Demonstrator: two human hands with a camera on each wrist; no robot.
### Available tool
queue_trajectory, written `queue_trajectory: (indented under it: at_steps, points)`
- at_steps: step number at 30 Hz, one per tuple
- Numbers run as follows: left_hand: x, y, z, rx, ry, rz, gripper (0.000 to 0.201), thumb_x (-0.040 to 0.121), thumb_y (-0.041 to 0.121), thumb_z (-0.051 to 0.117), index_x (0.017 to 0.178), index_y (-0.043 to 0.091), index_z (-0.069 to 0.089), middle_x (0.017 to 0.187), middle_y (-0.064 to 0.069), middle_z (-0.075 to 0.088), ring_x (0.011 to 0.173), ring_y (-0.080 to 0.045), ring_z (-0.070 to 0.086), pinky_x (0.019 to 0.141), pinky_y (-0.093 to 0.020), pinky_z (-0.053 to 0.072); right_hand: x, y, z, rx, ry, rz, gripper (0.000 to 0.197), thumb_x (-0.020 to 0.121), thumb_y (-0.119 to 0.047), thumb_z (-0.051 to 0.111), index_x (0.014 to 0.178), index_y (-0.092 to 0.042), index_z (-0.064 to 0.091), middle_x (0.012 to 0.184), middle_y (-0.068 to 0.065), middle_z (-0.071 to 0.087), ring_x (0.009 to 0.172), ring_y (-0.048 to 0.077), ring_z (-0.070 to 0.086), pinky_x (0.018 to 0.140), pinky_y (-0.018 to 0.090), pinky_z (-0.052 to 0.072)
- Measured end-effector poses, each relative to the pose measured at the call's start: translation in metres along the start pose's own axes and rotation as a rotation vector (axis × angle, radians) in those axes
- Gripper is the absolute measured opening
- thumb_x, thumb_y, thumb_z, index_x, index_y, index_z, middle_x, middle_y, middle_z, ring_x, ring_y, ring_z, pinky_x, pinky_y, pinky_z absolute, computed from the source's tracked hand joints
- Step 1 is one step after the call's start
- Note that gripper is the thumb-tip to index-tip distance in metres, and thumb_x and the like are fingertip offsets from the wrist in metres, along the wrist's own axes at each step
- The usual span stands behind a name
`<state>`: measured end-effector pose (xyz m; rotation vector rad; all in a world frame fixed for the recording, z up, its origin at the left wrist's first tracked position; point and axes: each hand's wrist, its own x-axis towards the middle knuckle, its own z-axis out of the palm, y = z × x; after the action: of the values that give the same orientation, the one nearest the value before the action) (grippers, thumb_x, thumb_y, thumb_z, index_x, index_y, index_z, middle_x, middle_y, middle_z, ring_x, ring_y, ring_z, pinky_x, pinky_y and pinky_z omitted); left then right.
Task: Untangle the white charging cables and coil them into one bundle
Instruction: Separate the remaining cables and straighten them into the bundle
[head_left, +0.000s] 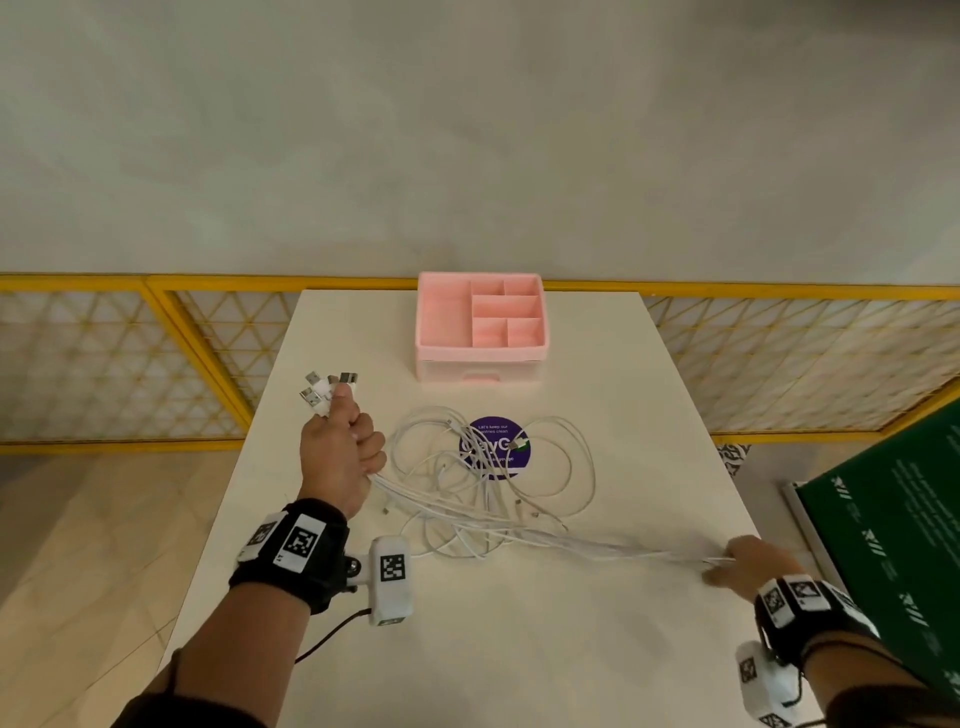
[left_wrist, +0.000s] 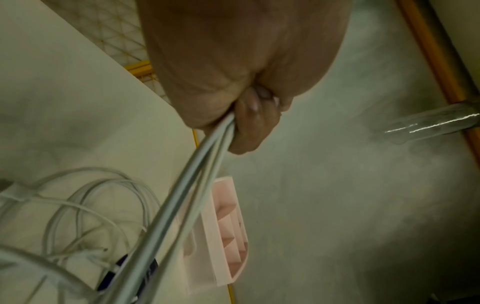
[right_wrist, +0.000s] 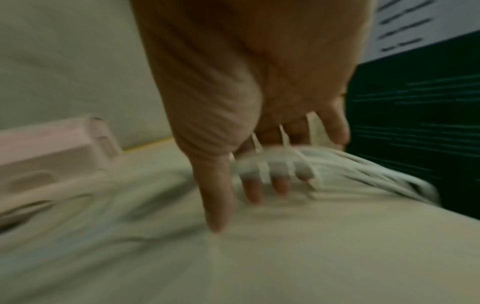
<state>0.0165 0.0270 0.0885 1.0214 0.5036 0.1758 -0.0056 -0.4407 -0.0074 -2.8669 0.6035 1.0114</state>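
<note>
Several white charging cables (head_left: 488, 483) lie in a loose tangle on the white table (head_left: 519, 649). My left hand (head_left: 343, 447) grips a bunch of them in a fist, with their USB plugs (head_left: 327, 389) sticking out above the thumb. The left wrist view shows the strands (left_wrist: 182, 195) leaving the fist of that hand (left_wrist: 246, 123). From there they run taut across the table to my right hand (head_left: 748, 566) near the right edge. In the blurred right wrist view that hand (right_wrist: 259, 164) has straight, spread fingers, and the cables (right_wrist: 363, 170) pass between them.
A pink compartment organizer (head_left: 480, 322) with a drawer stands at the far end of the table. A round purple sticker (head_left: 496, 447) lies under the tangle. A green board (head_left: 893, 545) leans by the right edge. A yellow lattice railing (head_left: 156, 283) runs behind.
</note>
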Motion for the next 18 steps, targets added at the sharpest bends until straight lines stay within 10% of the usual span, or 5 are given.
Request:
queue_trajectory:
  at_steps: [3,6,10,13,18]
  points:
    - [-0.006,-0.002,0.007,-0.038,-0.033,-0.032,0.048,0.104,0.046,0.046,0.063,0.025,0.034,0.052,0.009,0.024,0.039,-0.006,0.016,0.037,-0.018,0.013,-0.018,-0.05,-0.015,-0.069,0.014,-0.138,0.079,0.071,-0.065,0.074,0.132,-0.02,0.05,0.136,0.003,0.05,0.124,0.026,0.049,0.101,0.039,0.043]
    - [-0.017,-0.013,0.021,-0.083,-0.077,-0.089,0.046,0.103,0.047,0.044,0.065,0.024,0.033,0.05,0.009,0.025,0.038,-0.005,0.017,0.035,-0.017,0.013,-0.068,-0.127,-0.026,0.301,0.167,-0.576,0.089,0.069,-0.063,0.079,0.142,-0.025,0.046,0.142,-0.003,0.045,0.133,0.017,0.041,0.112,0.034,0.034]
    - [-0.036,-0.032,0.04,-0.222,-0.108,-0.145,0.042,0.103,0.046,0.046,0.07,0.022,0.037,0.052,0.008,0.026,0.038,-0.005,0.019,0.033,-0.018,0.018,-0.142,-0.22,-0.021,0.546,-0.089,-1.038,0.047,0.08,-0.048,0.077,0.119,-0.03,0.059,0.103,-0.013,0.064,0.088,-0.004,0.059,0.082,0.017,0.047]
    - [-0.034,-0.029,0.035,-0.2,-0.077,-0.111,0.041,0.103,0.045,0.047,0.07,0.02,0.041,0.055,0.005,0.033,0.04,-0.008,0.028,0.037,-0.021,0.027,-0.148,-0.245,-0.001,0.534,-0.036,-1.096,0.022,0.098,-0.042,0.056,0.085,-0.024,0.05,0.064,-0.008,0.052,0.054,0.002,0.048,0.059,0.024,0.041]
    - [-0.017,-0.018,0.003,-0.206,-0.033,-0.101,0.038,0.105,0.038,0.044,0.072,0.02,0.042,0.058,0.005,0.037,0.045,-0.009,0.033,0.045,-0.023,0.033,-0.1,-0.205,0.018,0.202,0.16,-0.974,0.041,0.099,-0.061,0.034,0.084,-0.024,0.044,0.078,0.006,0.061,0.08,0.032,0.06,0.072,0.044,0.048]
